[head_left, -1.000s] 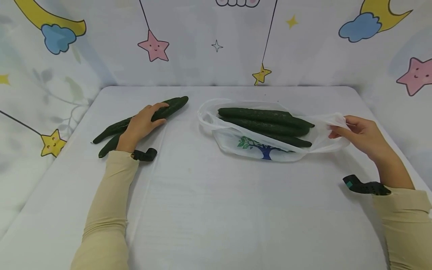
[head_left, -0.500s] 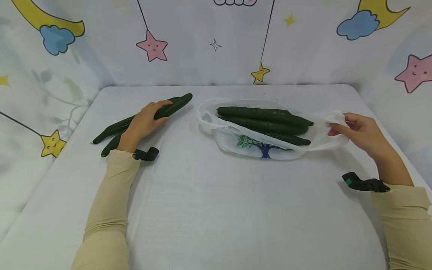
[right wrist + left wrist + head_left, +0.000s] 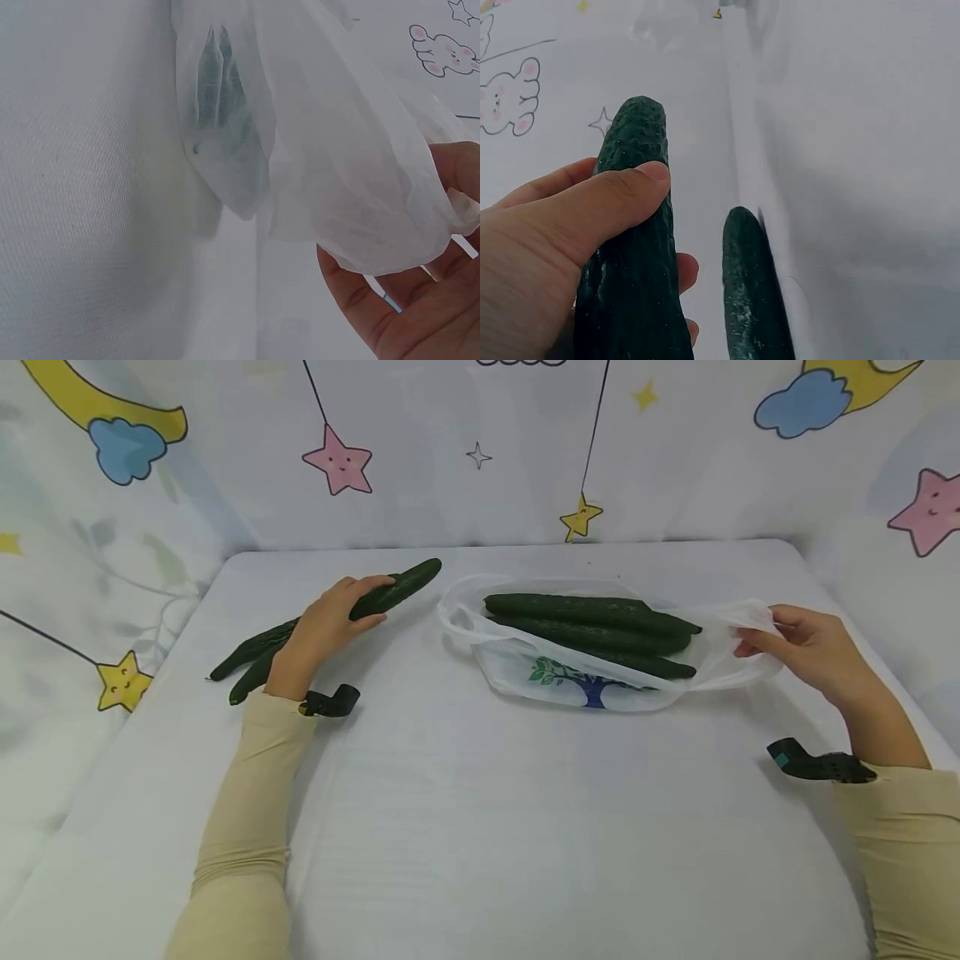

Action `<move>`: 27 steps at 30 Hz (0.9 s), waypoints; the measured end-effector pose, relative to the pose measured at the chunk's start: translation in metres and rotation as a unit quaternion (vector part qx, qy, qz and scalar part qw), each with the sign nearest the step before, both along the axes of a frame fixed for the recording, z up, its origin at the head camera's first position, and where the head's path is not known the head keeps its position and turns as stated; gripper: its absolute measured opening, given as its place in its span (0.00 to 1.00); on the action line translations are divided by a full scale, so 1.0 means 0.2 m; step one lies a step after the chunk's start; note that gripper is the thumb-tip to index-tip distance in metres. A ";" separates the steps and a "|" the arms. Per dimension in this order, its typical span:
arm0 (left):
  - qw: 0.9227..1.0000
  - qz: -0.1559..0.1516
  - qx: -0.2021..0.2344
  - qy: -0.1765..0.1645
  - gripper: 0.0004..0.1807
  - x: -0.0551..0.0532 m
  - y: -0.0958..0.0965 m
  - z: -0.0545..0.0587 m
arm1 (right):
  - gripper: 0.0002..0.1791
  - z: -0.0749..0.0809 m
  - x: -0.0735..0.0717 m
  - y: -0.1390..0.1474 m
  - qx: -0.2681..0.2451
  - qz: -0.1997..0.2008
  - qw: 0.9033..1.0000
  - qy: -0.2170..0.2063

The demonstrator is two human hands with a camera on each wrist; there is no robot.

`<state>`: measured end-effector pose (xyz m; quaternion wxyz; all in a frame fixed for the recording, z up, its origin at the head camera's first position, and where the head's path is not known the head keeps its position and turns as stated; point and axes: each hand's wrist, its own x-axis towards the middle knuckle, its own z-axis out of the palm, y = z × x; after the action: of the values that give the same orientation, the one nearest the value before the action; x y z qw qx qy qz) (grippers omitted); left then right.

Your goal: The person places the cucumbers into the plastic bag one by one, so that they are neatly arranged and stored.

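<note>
My left hand (image 3: 321,628) grips a dark green cucumber (image 3: 393,593) at the left of the table, thumb on one side and fingers round the other. Its far end points up and right, raised above a second cucumber (image 3: 754,300) that lies alongside on the cloth. To the right, a white plastic bag (image 3: 517,672) printed with a tree lies on its side, mouth spread wide. Several cucumbers (image 3: 585,631) show inside it. My right hand (image 3: 817,652) pinches the bag's right end between thumb and fingers, holding it up from the table.
A white cloth covers the table (image 3: 525,827). Behind it and along both sides stand white hangings (image 3: 420,452) printed with stars, moons and clouds. A black camera mount (image 3: 817,764) sticks out from the right wrist.
The cucumber in my left hand has moved up and right, away from the one beside it. My right hand keeps its hold on the bag, nearly still.
</note>
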<state>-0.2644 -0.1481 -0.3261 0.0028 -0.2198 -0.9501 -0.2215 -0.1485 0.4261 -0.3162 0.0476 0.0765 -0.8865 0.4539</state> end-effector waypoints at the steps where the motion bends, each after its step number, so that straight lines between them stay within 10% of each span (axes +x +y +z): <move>1: 1.000 -0.003 0.001 0.003 0.31 0.00 0.01 0.00 | 0.14 0.01 0.00 0.00 0.000 -0.001 1.000 -0.001; 27: 0.994 -0.079 -0.001 0.072 0.30 0.08 0.26 0.20 | 0.17 0.01 0.01 -0.02 -0.008 -0.001 1.000 0.003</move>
<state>-0.2479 -0.0955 -0.2865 0.0534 -0.3099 -0.9272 -0.2036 -0.1474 0.4214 -0.3148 0.0518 0.0767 -0.8828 0.4606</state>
